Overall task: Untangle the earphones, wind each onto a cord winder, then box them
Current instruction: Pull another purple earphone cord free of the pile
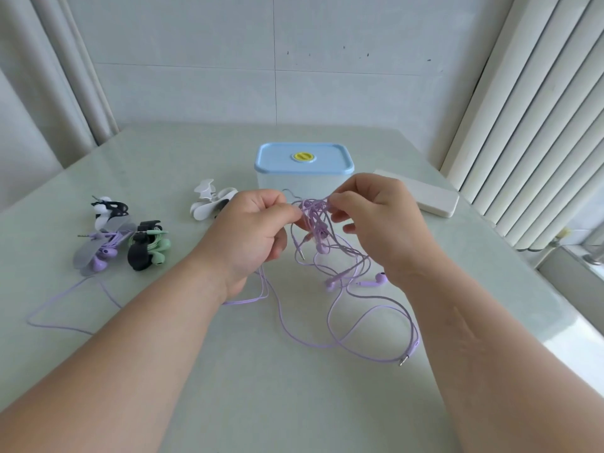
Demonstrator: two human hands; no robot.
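Tabletop (228,371): open room along the near edge; lidded box (304,158) toward the far edge, wound sets (130,243) near the left edge. Untangling in hand: left hand (251,230) and right hand (382,220) hold the purple earphone tangle (313,210) raised before the box, fingers pinching its knot. Next move probably calls for easing loops apart and drawing the plug (403,359) end free.

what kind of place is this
Probably an indoor room, perhaps at home, beside a window: a glossy pale tabletop, vertical blinds on the right and a tiled wall behind.
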